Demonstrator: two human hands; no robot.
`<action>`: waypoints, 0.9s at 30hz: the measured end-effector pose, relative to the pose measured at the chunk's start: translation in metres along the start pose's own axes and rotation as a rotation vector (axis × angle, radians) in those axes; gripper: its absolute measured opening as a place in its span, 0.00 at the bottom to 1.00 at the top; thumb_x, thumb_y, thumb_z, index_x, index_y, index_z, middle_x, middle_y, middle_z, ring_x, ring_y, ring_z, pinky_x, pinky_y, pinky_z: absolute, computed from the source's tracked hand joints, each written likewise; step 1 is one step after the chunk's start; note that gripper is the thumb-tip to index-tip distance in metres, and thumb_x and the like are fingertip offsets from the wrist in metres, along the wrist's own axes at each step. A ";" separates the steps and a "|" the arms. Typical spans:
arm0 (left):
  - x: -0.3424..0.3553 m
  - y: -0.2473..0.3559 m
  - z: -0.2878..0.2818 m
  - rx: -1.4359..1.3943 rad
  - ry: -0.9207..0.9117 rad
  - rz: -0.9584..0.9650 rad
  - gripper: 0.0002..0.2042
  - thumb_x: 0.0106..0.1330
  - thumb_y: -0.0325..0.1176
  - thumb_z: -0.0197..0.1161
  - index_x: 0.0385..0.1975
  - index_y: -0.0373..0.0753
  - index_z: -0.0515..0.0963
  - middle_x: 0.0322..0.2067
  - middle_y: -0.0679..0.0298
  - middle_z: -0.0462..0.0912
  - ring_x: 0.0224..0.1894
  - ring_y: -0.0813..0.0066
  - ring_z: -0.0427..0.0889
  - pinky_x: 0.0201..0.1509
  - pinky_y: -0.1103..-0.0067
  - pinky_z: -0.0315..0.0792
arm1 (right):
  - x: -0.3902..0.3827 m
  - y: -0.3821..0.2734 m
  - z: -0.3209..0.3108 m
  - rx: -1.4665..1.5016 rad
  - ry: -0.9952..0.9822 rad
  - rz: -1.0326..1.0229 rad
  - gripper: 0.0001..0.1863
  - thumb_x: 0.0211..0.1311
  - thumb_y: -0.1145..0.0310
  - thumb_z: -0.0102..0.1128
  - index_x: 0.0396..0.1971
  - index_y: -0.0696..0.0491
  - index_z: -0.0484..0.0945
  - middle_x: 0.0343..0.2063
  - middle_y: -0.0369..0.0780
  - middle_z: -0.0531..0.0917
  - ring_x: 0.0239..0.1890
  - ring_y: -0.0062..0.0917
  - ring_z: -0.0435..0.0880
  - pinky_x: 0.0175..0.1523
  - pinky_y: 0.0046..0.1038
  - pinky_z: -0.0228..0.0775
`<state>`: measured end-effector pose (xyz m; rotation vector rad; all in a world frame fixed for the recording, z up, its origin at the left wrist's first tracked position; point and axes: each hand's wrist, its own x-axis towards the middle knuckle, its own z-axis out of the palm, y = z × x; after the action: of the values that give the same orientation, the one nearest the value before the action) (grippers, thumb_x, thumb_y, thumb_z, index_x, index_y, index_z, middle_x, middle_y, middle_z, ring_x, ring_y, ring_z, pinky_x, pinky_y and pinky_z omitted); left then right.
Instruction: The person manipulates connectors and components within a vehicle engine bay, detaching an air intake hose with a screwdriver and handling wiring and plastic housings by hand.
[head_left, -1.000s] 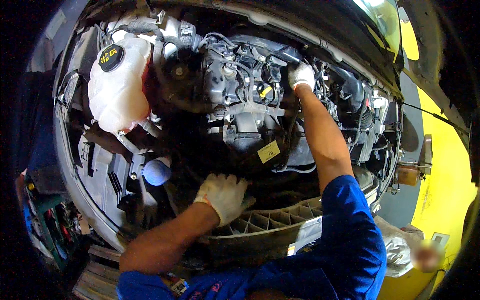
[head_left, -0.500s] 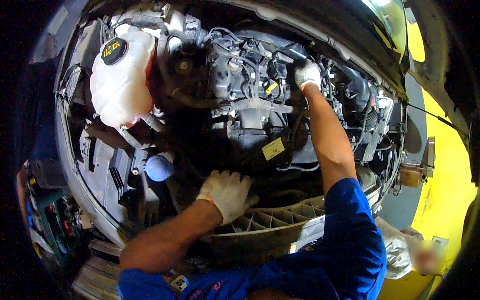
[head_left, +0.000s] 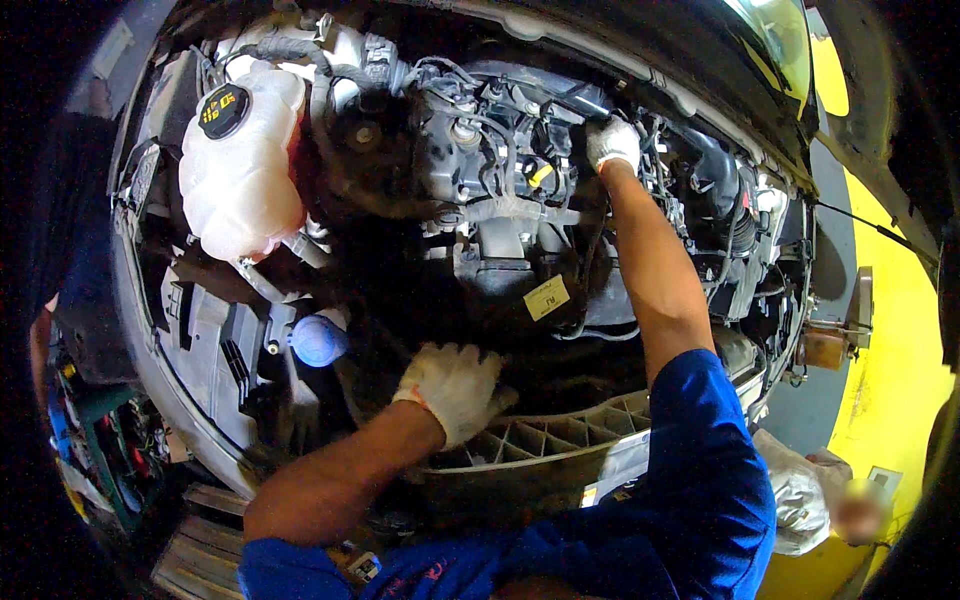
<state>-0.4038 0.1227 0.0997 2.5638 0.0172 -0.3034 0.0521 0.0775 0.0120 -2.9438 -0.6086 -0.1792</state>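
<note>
My right hand [head_left: 613, 145], in a white work glove, reaches across the open engine bay to the hoses and wiring at the rear right of the engine [head_left: 505, 165]. Its fingers look curled in, and whatever they hold is hidden. At the front of the bay my left hand [head_left: 456, 392], gloved too, rests on the front crossmember [head_left: 540, 440] with nothing visible in it, fingers spread and pointing toward the engine. A yellow-handled dipstick [head_left: 541, 176] stands in the engine, left of my right hand.
A white coolant tank [head_left: 240, 165] with a black cap sits at the left, above a blue cap [head_left: 318, 341]. The raised hood [head_left: 890, 100] hangs at the upper right, near a thin rod [head_left: 875, 228]. Another person [head_left: 800, 505] is at the lower right. Wooden slats [head_left: 205, 550] lie lower left.
The view has shifted very slightly. Both hands stay at about the same places on the car.
</note>
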 end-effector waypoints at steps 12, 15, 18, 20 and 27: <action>0.002 0.002 -0.005 -0.029 -0.075 -0.040 0.23 0.68 0.56 0.58 0.50 0.44 0.82 0.40 0.56 0.85 0.43 0.57 0.85 0.48 0.62 0.76 | -0.007 0.001 -0.003 0.006 0.029 -0.129 0.24 0.66 0.50 0.55 0.46 0.56 0.84 0.47 0.55 0.84 0.53 0.50 0.82 0.60 0.45 0.73; 0.003 0.002 -0.004 -0.035 -0.089 -0.035 0.23 0.68 0.57 0.58 0.49 0.44 0.82 0.40 0.56 0.85 0.43 0.57 0.85 0.48 0.62 0.76 | 0.002 0.007 0.008 0.032 0.040 -0.079 0.24 0.65 0.50 0.56 0.45 0.56 0.84 0.45 0.55 0.85 0.52 0.51 0.82 0.59 0.45 0.73; 0.001 0.001 -0.004 -0.034 -0.069 -0.040 0.23 0.68 0.57 0.58 0.49 0.44 0.82 0.40 0.56 0.85 0.43 0.57 0.85 0.48 0.62 0.76 | -0.003 0.004 0.014 0.043 0.092 -0.051 0.23 0.65 0.51 0.56 0.45 0.55 0.84 0.45 0.55 0.85 0.53 0.50 0.82 0.60 0.45 0.73; 0.001 0.002 -0.006 -0.038 -0.121 -0.042 0.25 0.69 0.58 0.56 0.51 0.43 0.80 0.42 0.55 0.85 0.45 0.55 0.85 0.50 0.60 0.76 | -0.004 0.009 0.016 0.063 0.129 -0.094 0.23 0.65 0.51 0.56 0.45 0.55 0.85 0.45 0.55 0.85 0.53 0.50 0.82 0.60 0.44 0.73; 0.004 0.001 -0.013 -0.040 -0.235 -0.046 0.28 0.71 0.59 0.52 0.60 0.44 0.76 0.46 0.52 0.84 0.49 0.52 0.84 0.55 0.58 0.76 | -0.005 0.000 0.011 0.065 0.063 -0.019 0.21 0.62 0.54 0.59 0.46 0.56 0.83 0.45 0.55 0.85 0.52 0.51 0.82 0.59 0.45 0.73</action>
<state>-0.3970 0.1283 0.1106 2.4747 -0.0046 -0.6138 0.0486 0.0775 0.0008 -2.8593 -0.6213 -0.2488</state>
